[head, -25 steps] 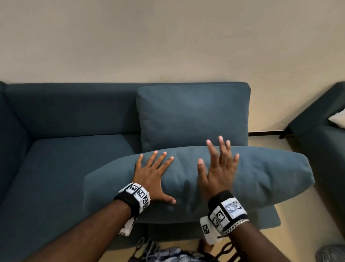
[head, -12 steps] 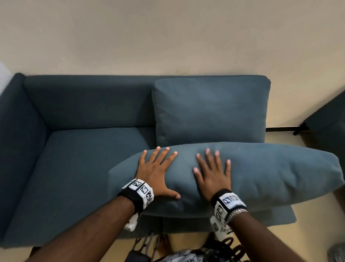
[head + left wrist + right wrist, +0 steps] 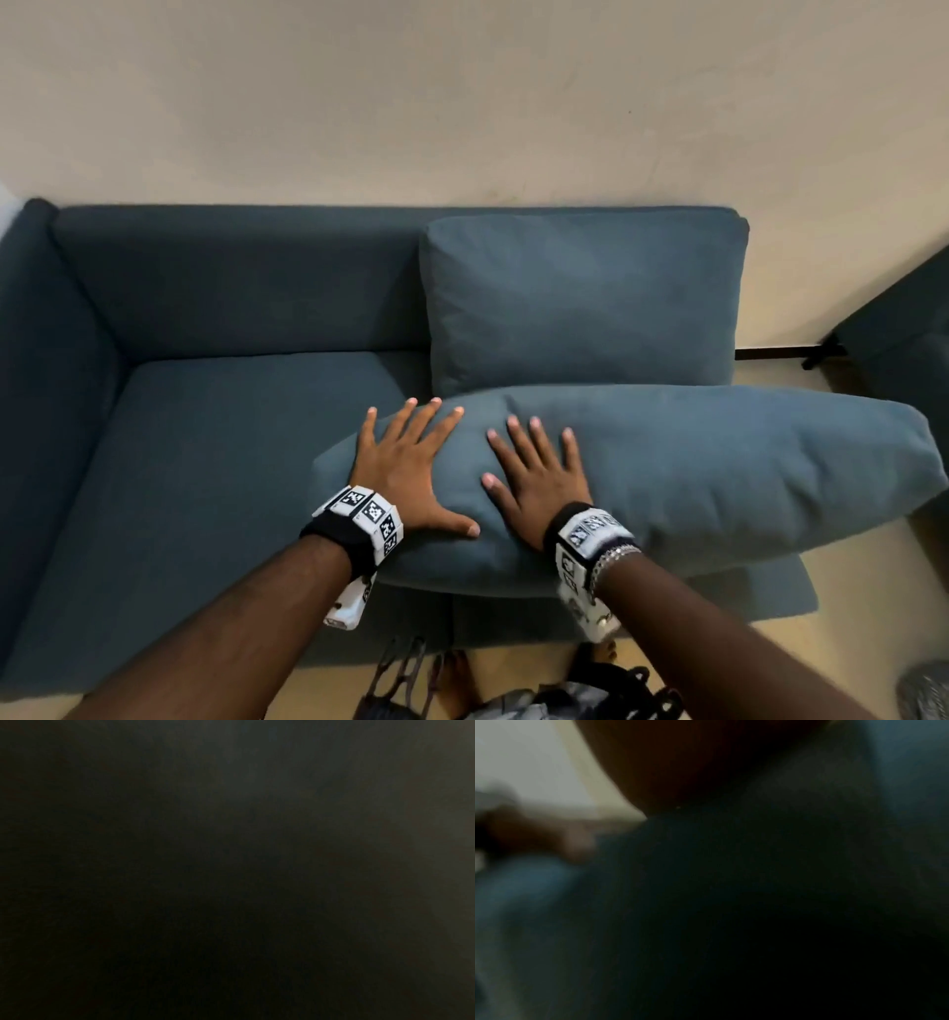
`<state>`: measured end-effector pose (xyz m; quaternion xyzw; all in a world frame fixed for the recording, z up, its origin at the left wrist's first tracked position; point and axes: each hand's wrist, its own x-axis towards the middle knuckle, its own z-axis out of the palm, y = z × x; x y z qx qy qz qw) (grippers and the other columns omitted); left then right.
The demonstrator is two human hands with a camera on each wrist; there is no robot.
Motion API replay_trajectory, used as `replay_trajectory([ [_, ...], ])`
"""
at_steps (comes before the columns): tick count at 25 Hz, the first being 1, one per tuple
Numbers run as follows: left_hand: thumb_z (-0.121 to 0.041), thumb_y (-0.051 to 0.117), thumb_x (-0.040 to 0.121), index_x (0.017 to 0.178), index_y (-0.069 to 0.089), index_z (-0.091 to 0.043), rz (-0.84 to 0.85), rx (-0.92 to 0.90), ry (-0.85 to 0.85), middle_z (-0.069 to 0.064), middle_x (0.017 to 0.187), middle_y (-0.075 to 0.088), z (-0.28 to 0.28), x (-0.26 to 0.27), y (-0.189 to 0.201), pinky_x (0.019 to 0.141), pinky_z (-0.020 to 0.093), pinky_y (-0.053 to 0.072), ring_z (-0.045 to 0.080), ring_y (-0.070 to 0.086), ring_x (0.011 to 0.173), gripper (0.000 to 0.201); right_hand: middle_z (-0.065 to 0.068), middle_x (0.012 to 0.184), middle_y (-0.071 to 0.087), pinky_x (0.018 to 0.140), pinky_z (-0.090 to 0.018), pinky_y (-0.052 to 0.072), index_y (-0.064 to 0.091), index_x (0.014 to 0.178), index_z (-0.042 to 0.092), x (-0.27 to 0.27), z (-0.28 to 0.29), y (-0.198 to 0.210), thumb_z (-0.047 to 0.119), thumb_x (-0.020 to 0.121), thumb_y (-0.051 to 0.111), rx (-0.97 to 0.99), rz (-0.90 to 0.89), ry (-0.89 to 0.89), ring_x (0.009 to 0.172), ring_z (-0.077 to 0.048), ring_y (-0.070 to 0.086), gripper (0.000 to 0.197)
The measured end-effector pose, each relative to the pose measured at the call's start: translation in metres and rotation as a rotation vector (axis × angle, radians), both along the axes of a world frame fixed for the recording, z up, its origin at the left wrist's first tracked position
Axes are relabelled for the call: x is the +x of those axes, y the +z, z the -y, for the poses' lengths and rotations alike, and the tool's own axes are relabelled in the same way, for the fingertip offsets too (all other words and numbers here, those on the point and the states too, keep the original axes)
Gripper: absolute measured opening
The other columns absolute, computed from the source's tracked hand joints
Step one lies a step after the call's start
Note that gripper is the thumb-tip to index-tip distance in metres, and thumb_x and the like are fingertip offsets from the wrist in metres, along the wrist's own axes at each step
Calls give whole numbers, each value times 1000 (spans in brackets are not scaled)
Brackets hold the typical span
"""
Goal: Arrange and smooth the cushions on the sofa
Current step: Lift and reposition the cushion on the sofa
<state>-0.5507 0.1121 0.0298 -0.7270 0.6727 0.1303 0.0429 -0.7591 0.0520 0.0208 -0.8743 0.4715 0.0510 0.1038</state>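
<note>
A long dark teal cushion (image 3: 719, 473) lies flat across the right half of the teal sofa (image 3: 215, 462), its right end hanging past the seat. My left hand (image 3: 411, 462) presses flat on its left part, fingers spread. My right hand (image 3: 539, 473) lies flat beside it, fingers straight. A second teal cushion (image 3: 580, 303) stands upright against the sofa back behind them. The left wrist view is dark. The right wrist view is dim and blurred, showing teal cushion fabric (image 3: 731, 902).
A beige wall (image 3: 462, 103) rises behind the sofa. Another teal seat (image 3: 909, 329) stands at the right edge, across a strip of floor (image 3: 873, 616). A patterned cloth and dark straps (image 3: 513, 688) lie by my feet at the bottom.
My right hand came down from a raised, blurred position and now lies flat on the long cushion. The left hand stayed pressed on it. The view has shifted left.
</note>
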Motion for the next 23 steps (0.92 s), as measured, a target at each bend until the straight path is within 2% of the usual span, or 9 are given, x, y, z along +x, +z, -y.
replay_trajectory([
  [3,-109,45,37,159,-12,-49,4,11,24,-11,173,-4,-4,11,-3,121,66,-7,19,-5,160,147,7,170,-20,124,-60,-6,2,161,42,11,24,-8,71,98,18,254,-156,-2,160,-24,-9,72],
  [6,-112,42,33,160,-9,-47,-60,-51,131,-11,173,3,-8,32,0,125,58,-6,18,1,160,151,1,172,11,125,-55,5,33,157,33,36,34,58,54,100,50,100,361,-107,159,-26,7,63],
  [8,-114,40,31,161,-7,-45,-81,-63,139,-11,172,5,-12,40,3,126,56,-7,17,2,160,154,0,172,10,126,-48,2,35,157,29,45,26,80,45,100,53,-130,764,-214,160,-24,5,62],
  [10,-114,41,29,161,-6,-45,-83,-65,163,-12,172,5,-16,43,1,126,56,-7,16,1,159,156,-1,173,-5,126,-49,-7,22,162,29,50,12,55,48,103,40,-222,531,-93,160,-26,0,66],
  [13,-112,44,27,159,-11,-49,-117,-2,199,-15,172,0,-26,41,-6,126,57,-1,16,-1,159,156,10,166,-25,124,-56,-9,4,163,37,44,6,-2,60,105,22,193,-98,111,160,-23,-5,65],
  [15,-111,49,26,159,-11,-50,-176,-14,270,-15,172,-1,-26,49,-7,126,57,9,17,4,159,158,7,173,1,126,-57,-2,19,161,36,61,20,23,57,105,34,255,150,14,160,-19,0,62],
  [19,-108,56,26,159,-12,-47,-257,-38,300,-13,172,0,-24,56,-4,123,51,25,16,8,158,161,3,169,21,128,-45,9,40,155,24,91,12,107,41,101,49,-116,1025,-59,159,-19,14,57],
  [20,-107,58,26,159,-12,-47,-269,-50,300,-14,172,0,-23,55,-2,122,50,28,16,10,158,162,-1,170,18,128,-47,6,38,157,21,92,8,100,41,101,47,-206,977,4,159,-23,12,60],
  [23,-99,68,29,159,-9,-50,-340,-107,346,-15,171,10,-29,57,-8,118,50,35,16,23,154,159,5,167,-20,122,-51,-21,5,165,30,82,-1,16,55,104,28,59,39,318,160,-27,-6,69],
])
